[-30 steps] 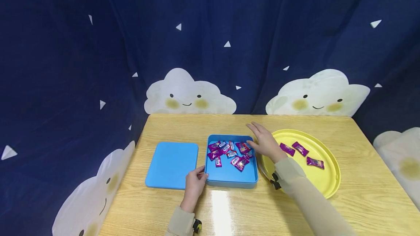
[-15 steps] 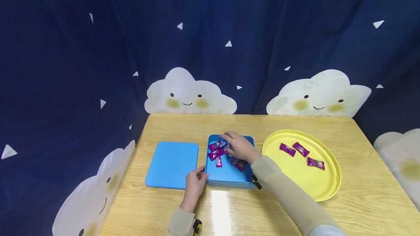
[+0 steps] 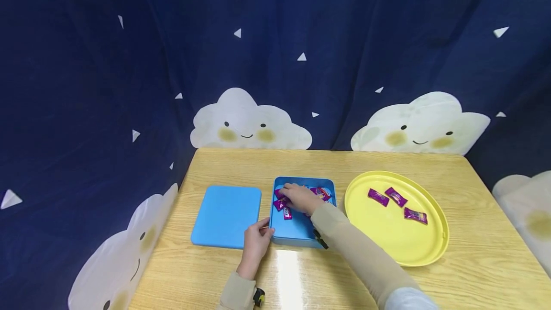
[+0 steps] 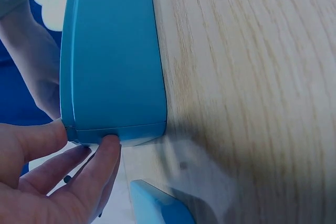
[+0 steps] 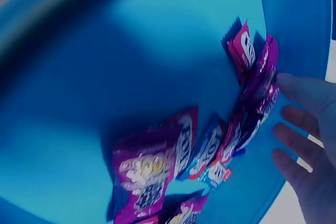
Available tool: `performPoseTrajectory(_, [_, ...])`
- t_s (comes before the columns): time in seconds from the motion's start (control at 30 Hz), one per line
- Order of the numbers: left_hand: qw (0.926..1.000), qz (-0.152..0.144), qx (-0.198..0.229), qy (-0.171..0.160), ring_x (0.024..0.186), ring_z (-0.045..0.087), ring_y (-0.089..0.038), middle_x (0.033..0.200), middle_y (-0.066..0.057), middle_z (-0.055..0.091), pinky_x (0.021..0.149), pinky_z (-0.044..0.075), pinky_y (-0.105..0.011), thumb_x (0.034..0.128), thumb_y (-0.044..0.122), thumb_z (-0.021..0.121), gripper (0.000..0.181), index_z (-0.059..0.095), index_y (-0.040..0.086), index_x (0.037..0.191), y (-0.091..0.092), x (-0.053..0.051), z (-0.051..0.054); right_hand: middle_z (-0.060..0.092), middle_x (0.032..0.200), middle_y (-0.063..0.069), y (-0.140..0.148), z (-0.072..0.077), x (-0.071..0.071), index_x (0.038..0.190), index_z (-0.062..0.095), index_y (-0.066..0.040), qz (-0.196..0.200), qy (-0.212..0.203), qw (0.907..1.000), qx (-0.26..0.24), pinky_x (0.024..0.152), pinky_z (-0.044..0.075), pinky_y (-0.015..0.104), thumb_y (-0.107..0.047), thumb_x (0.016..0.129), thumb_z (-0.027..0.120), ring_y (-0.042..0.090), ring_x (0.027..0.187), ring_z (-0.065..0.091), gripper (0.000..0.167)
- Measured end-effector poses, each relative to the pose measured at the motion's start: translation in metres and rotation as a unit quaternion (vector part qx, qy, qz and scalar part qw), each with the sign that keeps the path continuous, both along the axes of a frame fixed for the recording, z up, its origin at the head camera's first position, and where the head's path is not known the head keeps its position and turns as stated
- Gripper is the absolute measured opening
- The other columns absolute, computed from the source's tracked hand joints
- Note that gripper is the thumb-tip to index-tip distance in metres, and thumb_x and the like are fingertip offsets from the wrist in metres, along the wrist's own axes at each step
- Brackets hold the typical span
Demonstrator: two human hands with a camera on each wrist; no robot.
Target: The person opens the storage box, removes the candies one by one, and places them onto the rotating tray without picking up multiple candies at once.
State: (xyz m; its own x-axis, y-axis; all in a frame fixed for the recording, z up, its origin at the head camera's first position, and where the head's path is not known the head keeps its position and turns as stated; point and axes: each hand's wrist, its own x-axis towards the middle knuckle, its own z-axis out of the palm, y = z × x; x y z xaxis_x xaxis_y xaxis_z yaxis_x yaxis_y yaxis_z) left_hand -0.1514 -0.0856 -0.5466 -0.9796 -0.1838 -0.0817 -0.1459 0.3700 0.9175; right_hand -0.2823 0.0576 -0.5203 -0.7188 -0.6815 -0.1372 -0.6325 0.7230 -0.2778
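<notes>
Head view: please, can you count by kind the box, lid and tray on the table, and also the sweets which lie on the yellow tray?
Blue box: 1
Blue lid: 1
Yellow tray: 1
Purple sweets on the tray: 3
Total: 6

- Showing bold white capitals, an O among them, on a small blue-and-red glossy candy wrapper in the right wrist view; blurring too much for a whole word.
- Carrying similar white capitals on a small pink-red glossy candy wrapper, again with an O.
- Bearing pale lettering on a large purple glossy candy packet; coming out illegible.
- Displaying pale print too small to read on a purple oblong candy packet on the shallow round yellow tray.
</notes>
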Motion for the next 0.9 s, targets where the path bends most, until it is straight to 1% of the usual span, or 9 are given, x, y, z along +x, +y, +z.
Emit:
performPoseTrajectory(0.1, [1.0000,-0.003,-0.003,0.006,0.088,0.064,-0.028,0.108,-0.023,0.062,0.070,0.055,-0.030,0.0845,0.000,0.062,0.034,0.058,-0.009,0.118,0.000,0.001,0.001,0.057,0.118,0.006,-0.006,-0.004,0.000,0.121,0.060,-0.014,-0.006,-0.021,0.9995,0.021,0.094,0.044,0.041,-0.013,0.085,0.065,0.023,0.110,0.054,0.036])
performPoseTrajectory(0.2, [0.9999,-0.004,-0.003,0.012,0.088,0.064,-0.028,0.108,-0.024,0.062,0.069,0.055,-0.031,0.0840,-0.001,0.062,0.034,0.058,-0.009,0.117,0.000,0.001,0.001,0.057,0.117,0.006,-0.011,-0.008,0.001,0.119,0.061,-0.014,-0.005,-0.015,0.9991,0.039,0.094,0.045,0.040,-0.012,0.085,0.065,0.022,0.109,0.055,0.034])
performPoseTrajectory(0.3, [0.9998,-0.006,-0.006,0.016,0.087,0.064,-0.028,0.107,-0.024,0.062,0.068,0.055,-0.030,0.0838,-0.001,0.062,0.034,0.058,-0.009,0.117,0.000,0.001,0.000,0.057,0.117,0.006,-0.015,-0.008,0.002,0.118,0.062,-0.013,-0.008,-0.017,0.9985,0.052,0.095,0.044,0.038,-0.012,0.086,0.064,0.022,0.109,0.055,0.032])
performPoseTrajectory(0.37, [0.9999,-0.006,-0.006,0.014,0.087,0.064,-0.028,0.107,-0.024,0.062,0.068,0.055,-0.029,0.0839,-0.001,0.062,0.034,0.058,-0.009,0.116,0.000,0.001,0.000,0.057,0.119,0.007,-0.018,-0.009,0.002,0.119,0.062,-0.013,-0.014,-0.022,0.9980,0.058,0.096,0.043,0.038,-0.011,0.086,0.063,0.022,0.112,0.054,0.033])
performPoseTrajectory(0.43, [0.9999,-0.005,-0.005,0.013,0.087,0.064,-0.028,0.107,-0.024,0.062,0.068,0.055,-0.030,0.0839,-0.001,0.062,0.034,0.058,-0.009,0.116,0.000,0.000,-0.001,0.056,0.121,0.007,-0.019,-0.010,0.003,0.119,0.062,-0.013,-0.018,-0.028,0.9977,0.058,0.098,0.041,0.038,-0.010,0.087,0.062,0.022,0.115,0.052,0.033])
performPoseTrajectory(0.67, [0.9998,-0.008,-0.006,0.015,0.088,0.064,-0.028,0.107,-0.023,0.062,0.069,0.054,-0.030,0.0839,-0.001,0.063,0.034,0.058,-0.009,0.117,0.000,0.000,-0.001,0.055,0.123,0.009,-0.020,-0.013,0.004,0.113,0.064,-0.013,-0.013,-0.005,0.9989,0.046,0.099,0.040,0.039,-0.005,0.091,0.055,0.024,0.117,0.050,0.026])
performPoseTrajectory(0.83, [0.9998,-0.008,-0.006,0.014,0.087,0.064,-0.027,0.108,-0.023,0.062,0.068,0.054,-0.031,0.0839,-0.001,0.062,0.034,0.058,-0.008,0.117,0.000,-0.001,-0.001,0.053,0.127,0.010,-0.021,-0.013,0.005,0.116,0.062,-0.013,-0.019,-0.011,0.9987,0.046,0.100,0.039,0.040,-0.004,0.091,0.054,0.025,0.120,0.048,0.028])
performPoseTrajectory(0.9, [0.9999,-0.006,-0.006,0.012,0.088,0.064,-0.027,0.108,-0.023,0.062,0.068,0.054,-0.030,0.0841,-0.001,0.062,0.034,0.058,-0.008,0.117,0.000,0.000,-0.001,0.052,0.129,0.009,-0.021,-0.013,0.004,0.118,0.061,-0.013,-0.026,-0.020,0.9983,0.048,0.101,0.038,0.040,-0.005,0.091,0.054,0.025,0.121,0.047,0.029])
